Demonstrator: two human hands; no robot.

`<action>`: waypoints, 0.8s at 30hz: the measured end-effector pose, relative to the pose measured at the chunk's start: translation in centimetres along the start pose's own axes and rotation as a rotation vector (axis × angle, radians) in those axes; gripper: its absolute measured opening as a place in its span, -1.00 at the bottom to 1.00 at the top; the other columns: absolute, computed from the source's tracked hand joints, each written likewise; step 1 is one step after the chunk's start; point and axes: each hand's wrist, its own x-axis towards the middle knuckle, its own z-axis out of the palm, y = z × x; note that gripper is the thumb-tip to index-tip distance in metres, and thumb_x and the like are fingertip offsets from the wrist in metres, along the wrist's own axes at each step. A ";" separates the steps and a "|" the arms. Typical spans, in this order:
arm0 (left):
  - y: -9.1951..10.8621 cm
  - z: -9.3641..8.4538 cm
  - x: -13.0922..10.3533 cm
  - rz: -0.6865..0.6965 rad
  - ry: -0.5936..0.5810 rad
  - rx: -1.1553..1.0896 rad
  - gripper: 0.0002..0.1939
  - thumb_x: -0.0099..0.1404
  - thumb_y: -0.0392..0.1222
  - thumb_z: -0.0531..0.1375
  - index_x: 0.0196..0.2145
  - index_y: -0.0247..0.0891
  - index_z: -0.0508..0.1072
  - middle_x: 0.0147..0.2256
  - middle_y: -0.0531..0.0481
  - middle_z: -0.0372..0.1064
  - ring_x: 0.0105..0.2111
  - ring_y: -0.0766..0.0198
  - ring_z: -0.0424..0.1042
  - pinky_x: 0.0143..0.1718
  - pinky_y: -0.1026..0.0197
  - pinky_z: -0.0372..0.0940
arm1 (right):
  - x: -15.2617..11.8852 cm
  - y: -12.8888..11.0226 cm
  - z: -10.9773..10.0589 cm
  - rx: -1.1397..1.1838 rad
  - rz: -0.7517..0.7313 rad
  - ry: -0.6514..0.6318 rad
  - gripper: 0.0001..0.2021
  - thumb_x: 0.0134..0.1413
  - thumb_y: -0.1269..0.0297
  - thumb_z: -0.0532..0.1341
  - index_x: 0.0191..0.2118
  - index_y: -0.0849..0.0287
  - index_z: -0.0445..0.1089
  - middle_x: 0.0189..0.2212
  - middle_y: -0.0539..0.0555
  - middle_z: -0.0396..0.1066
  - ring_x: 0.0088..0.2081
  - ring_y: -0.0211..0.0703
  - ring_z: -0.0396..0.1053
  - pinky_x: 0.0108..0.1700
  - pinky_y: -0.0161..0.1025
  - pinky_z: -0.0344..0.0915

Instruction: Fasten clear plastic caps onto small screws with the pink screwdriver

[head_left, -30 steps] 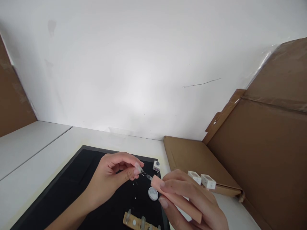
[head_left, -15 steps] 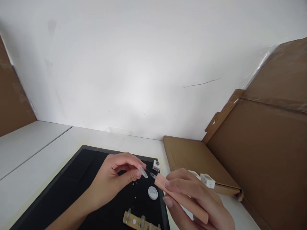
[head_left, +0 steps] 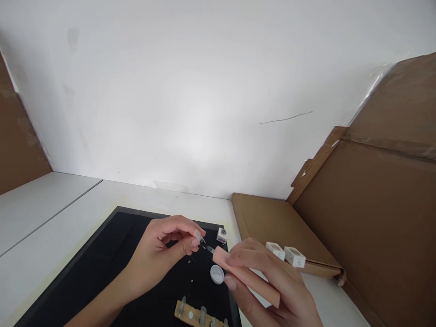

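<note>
My left hand point(head_left: 160, 247) pinches a small translucent false nail point(head_left: 198, 235) between thumb and fingertips above the black mat. In my right hand point(head_left: 279, 281) is a nail polish brush point(head_left: 254, 281) with a long peach cap. Its dark bristles meet the false nail, touching it as far as I can see. Below the hands, a round whitish lid or dish point(head_left: 217, 274) lies on the mat. Nearer to me, several translucent false nails stand on a tan strip point(head_left: 194, 315), cut off by the lower frame edge.
The black mat point(head_left: 136, 268) covers much of the white table. A small white block point(head_left: 221, 235) with a dark top piece sits at its far right corner. Two white boxes point(head_left: 294, 257) rest by a flat cardboard box point(head_left: 272, 218). Cardboard panels point(head_left: 388, 204) stand at both sides.
My right hand has moved slightly left with the brush, bringing its bristles onto the false nail. The false nail has turned a little in my left fingers.
</note>
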 end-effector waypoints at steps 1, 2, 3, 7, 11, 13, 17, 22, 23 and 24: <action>0.1 0.0 0.0 -0.006 0.009 0.002 -0.94 0.18 -0.34 0.27 -0.43 -0.26 0.54 -0.36 -0.02 0.54 -0.51 0.39 0.43 -0.47 0.36 0.40 | 0.0 -0.1 -0.1 -0.005 -0.003 -0.003 -0.72 0.08 0.57 0.16 -0.14 0.08 0.37 -0.44 0.00 0.40 -0.45 -0.25 0.39 -0.44 -0.32 0.32; 0.2 0.0 0.0 -0.010 0.017 0.004 -0.94 0.18 -0.34 0.27 -0.43 -0.27 0.54 -0.36 -0.02 0.54 -0.51 0.39 0.43 -0.47 0.36 0.40 | -0.1 -0.1 -0.2 -0.007 -0.006 -0.007 -0.72 0.07 0.58 0.15 -0.14 0.08 0.37 -0.44 0.00 0.40 -0.45 -0.25 0.39 -0.44 -0.32 0.32; 0.3 0.0 0.0 -0.013 0.022 0.006 -0.94 0.18 -0.33 0.27 -0.44 -0.26 0.54 -0.36 -0.02 0.54 -0.51 0.39 0.42 -0.47 0.36 0.40 | 0.0 -0.1 -0.2 -0.006 -0.008 -0.010 -0.71 0.07 0.58 0.15 -0.14 0.09 0.37 -0.44 0.00 0.40 -0.45 -0.25 0.39 -0.44 -0.32 0.32; 0.4 -0.1 0.0 -0.003 0.017 0.010 -0.94 0.19 -0.31 0.26 -0.43 -0.26 0.53 -0.37 -0.02 0.53 -0.52 0.39 0.41 -0.48 0.36 0.39 | 0.3 -0.1 -0.3 -0.001 -0.019 -0.004 -0.73 0.06 0.58 0.16 -0.17 0.09 0.36 -0.45 -0.01 0.38 -0.47 -0.26 0.37 -0.46 -0.32 0.29; 0.2 -0.3 0.1 0.011 -0.026 0.052 -0.94 0.21 -0.31 0.25 -0.41 -0.26 0.53 -0.36 -0.03 0.53 -0.49 0.37 0.42 -0.46 0.35 0.38 | 0.5 -0.1 -0.4 0.024 -0.025 0.015 -0.73 0.06 0.59 0.16 -0.18 0.08 0.35 -0.46 -0.01 0.39 -0.48 -0.26 0.35 -0.48 -0.32 0.28; 0.1 -0.4 0.1 0.016 -0.052 0.093 -0.95 0.22 -0.31 0.24 -0.39 -0.26 0.52 -0.35 -0.04 0.53 -0.48 0.36 0.42 -0.44 0.34 0.37 | 0.4 0.0 -0.5 0.022 -0.034 0.032 -0.72 0.05 0.60 0.17 -0.19 0.06 0.35 -0.46 -0.02 0.40 -0.47 -0.25 0.35 -0.48 -0.32 0.27; -0.1 -0.5 -0.1 0.034 -0.088 0.166 -0.93 0.25 -0.29 0.21 -0.35 -0.25 0.52 -0.38 -0.04 0.53 -0.44 0.32 0.44 -0.39 0.31 0.35 | 0.4 0.2 -0.7 0.020 -0.043 0.031 -0.71 0.05 0.59 0.17 -0.18 0.05 0.35 -0.46 -0.02 0.38 -0.46 -0.23 0.35 -0.48 -0.30 0.27; 0.0 -0.7 -0.1 0.030 -0.113 0.188 -0.90 0.29 -0.27 0.17 -0.31 -0.25 0.51 -0.40 -0.02 0.50 -0.43 0.33 0.44 -0.38 0.31 0.35 | 0.6 0.2 -0.8 0.002 -0.064 0.009 -0.70 0.03 0.61 0.17 -0.18 0.06 0.35 -0.44 -0.01 0.33 -0.47 -0.27 0.33 -0.49 -0.33 0.26; 0.1 -0.7 -0.1 0.025 -0.118 0.195 -0.89 0.30 -0.26 0.17 -0.30 -0.25 0.51 -0.40 -0.02 0.49 -0.44 0.34 0.43 -0.39 0.32 0.34 | 0.6 0.2 -0.9 -0.010 -0.066 0.006 -0.71 0.03 0.61 0.16 -0.19 0.06 0.35 -0.43 -0.01 0.32 -0.48 -0.28 0.32 -0.49 -0.33 0.26; 0.2 -0.7 -0.1 0.022 -0.123 0.200 -0.88 0.31 -0.26 0.16 -0.30 -0.25 0.51 -0.40 -0.02 0.49 -0.45 0.34 0.42 -0.39 0.33 0.34 | 0.6 0.2 -1.0 -0.022 -0.071 0.000 -0.71 0.03 0.61 0.16 -0.21 0.07 0.35 -0.43 0.00 0.31 -0.48 -0.28 0.32 -0.49 -0.33 0.26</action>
